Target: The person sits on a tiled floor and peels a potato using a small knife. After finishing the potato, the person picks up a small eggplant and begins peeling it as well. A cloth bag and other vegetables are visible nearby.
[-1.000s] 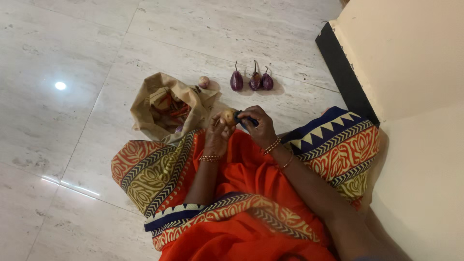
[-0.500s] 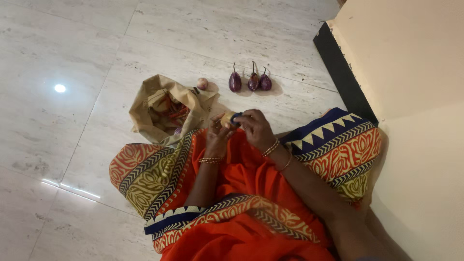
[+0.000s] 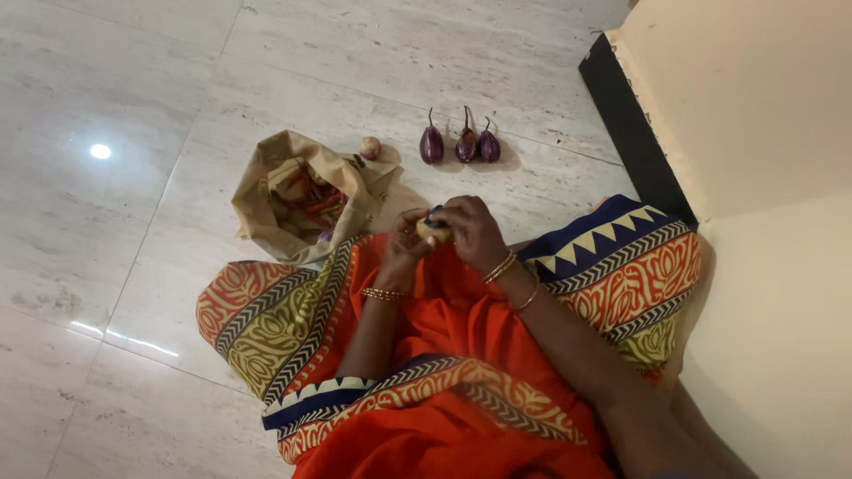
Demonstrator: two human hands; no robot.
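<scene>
Small pale-yellow round vegetable (image 3: 432, 230): mostly covered by left hand (image 3: 401, 248) and right hand (image 3: 473, 232). Dark-blue-handled tool (image 3: 435, 215) in right grip: working end hidden, kind undeterminable. Crumpled brown paper bag (image 3: 266, 191), left of the grip: reddish contents indistinct. Right forearm cut off at the bottom edge.

- Paper bag (image 3: 266, 191): tan, crumpled, mouth open, lying on the floor; orange-red items visible inside.
- Small round onion (image 3: 370, 147): on the floor just beside the bag's upper right edge.
- Three small purple eggplants (image 3: 460, 145): in a row, stems pointing away, right of the onion.
- Floor (image 3: 133, 89): pale marble tiles.
- Dark skirting (image 3: 626, 133): along the cream wall (image 3: 754, 106).
</scene>
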